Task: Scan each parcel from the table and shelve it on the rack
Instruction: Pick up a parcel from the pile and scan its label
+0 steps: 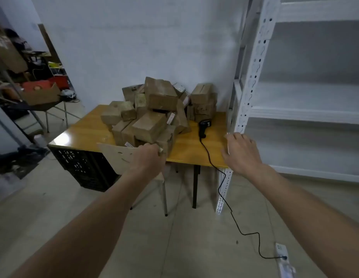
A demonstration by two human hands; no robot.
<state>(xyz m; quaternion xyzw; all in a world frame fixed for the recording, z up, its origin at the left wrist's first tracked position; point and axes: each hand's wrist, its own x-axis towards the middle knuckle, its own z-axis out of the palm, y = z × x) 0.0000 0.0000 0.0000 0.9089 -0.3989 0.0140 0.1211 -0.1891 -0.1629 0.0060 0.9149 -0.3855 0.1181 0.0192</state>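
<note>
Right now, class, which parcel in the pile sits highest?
The big crumpled parcel at the back centre of the pile, tilted and resting on other boxes. Its top edge rises above every other, including the stack by the rack.

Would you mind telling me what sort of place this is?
Probably a small parcel sorting or storage room: cardboard parcels heaped on a table, a corded scanner beside them, and a bare white metal rack alongside.

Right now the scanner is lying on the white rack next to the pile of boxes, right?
Not quite. The head view shows the scanner lying on the yellow table, next to the pile of boxes. The white rack holds nothing that shows.
</note>
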